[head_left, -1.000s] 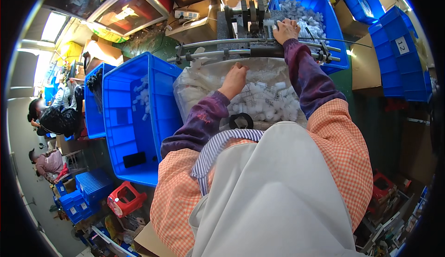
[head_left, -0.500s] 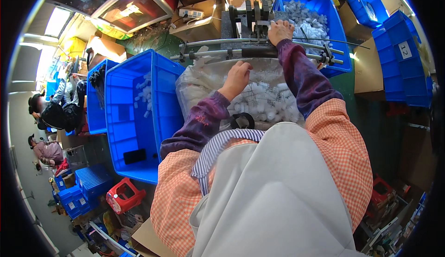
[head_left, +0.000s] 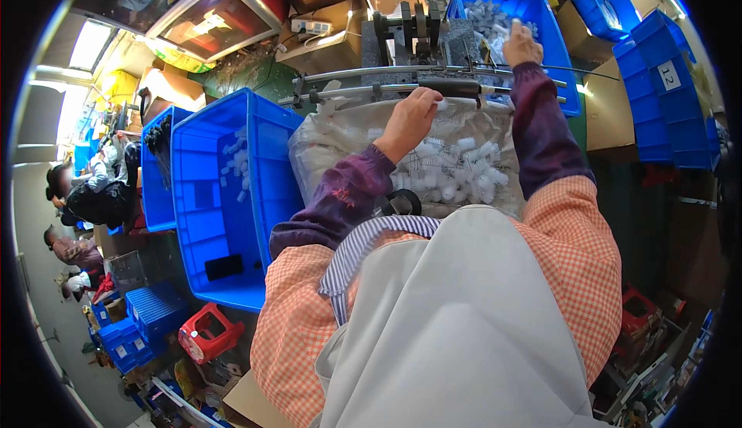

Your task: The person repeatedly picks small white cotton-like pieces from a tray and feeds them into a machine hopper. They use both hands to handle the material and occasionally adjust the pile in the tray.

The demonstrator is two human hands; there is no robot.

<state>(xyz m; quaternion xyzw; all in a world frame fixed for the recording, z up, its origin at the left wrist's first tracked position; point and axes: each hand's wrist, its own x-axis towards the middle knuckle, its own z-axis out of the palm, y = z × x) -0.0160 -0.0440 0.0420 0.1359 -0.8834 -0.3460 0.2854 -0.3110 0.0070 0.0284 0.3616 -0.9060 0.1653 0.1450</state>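
Note:
My left hand [head_left: 410, 122] is closed, fingertips together beside the dark roller section [head_left: 444, 86] of a metal rail. What lies between those fingertips is too small to make out. Below it, a translucent plastic sheet [head_left: 321, 146] holds a pile of white plastic pieces [head_left: 464, 173] and metal springs [head_left: 433, 151]. My right hand [head_left: 522, 45] is over a blue bin [head_left: 558, 38] of small white and translucent parts [head_left: 495, 18]. Its fingers are curled together near a pale piece, and their grip is partly hidden.
A dark metal machine [head_left: 417, 32] stands behind the rails. To the left is a deep blue bin [head_left: 209, 219] with some white pieces and a black flat object [head_left: 223, 266]. Cardboard boxes [head_left: 325, 49], a red stool [head_left: 209, 333] and people [head_left: 100, 185] are farther off.
My right hand has left the machine and moved right, over the blue bin of parts. My left hand has risen slightly right, up to the rail, and its fingers have drawn together.

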